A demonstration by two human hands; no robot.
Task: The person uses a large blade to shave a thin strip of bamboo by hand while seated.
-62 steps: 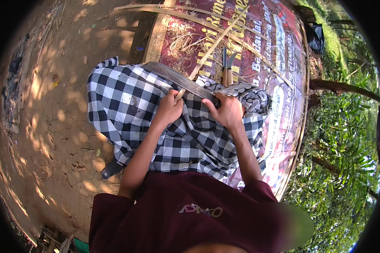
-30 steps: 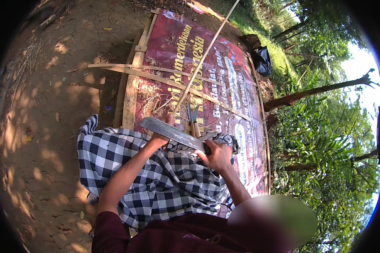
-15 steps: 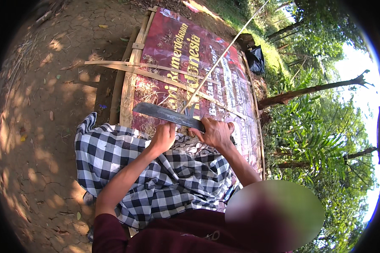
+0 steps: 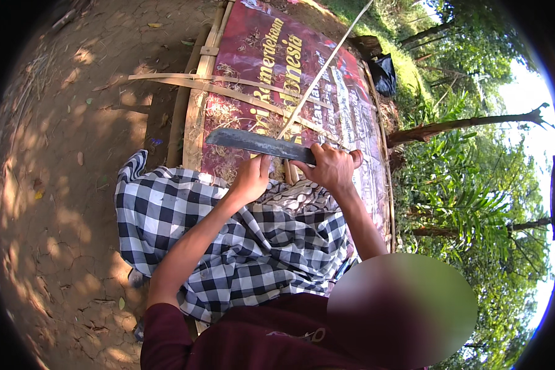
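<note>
My right hand (image 4: 332,168) is wrapped round the handle of a machete (image 4: 253,143), whose dark, broad blade points left across my lap. Close under the blade, my left hand (image 4: 251,180) is closed with thumb and fingers pinched. A long, thin bamboo strip (image 4: 320,75) runs from the far right down to the blade and lines up with the left-hand pinch; the blade hides where it crosses. A black-and-white checked cloth (image 4: 228,234) covers my lap. Beyond the hands, pale shavings (image 4: 225,111) lie on a dark red printed banner (image 4: 243,68).
Two flat bamboo strips (image 4: 228,90) cross the banner and stick out past its left wooden edge (image 4: 194,117). Cracked bare earth (image 4: 74,185) stretches along the left. A black plastic bag (image 4: 383,74) sits at the far right, near a bare trunk (image 4: 462,128) and green plants.
The view has shifted a little. My right hand and the machete have moved slightly away from my body and to the right, and my left hand has shifted slightly forward.
</note>
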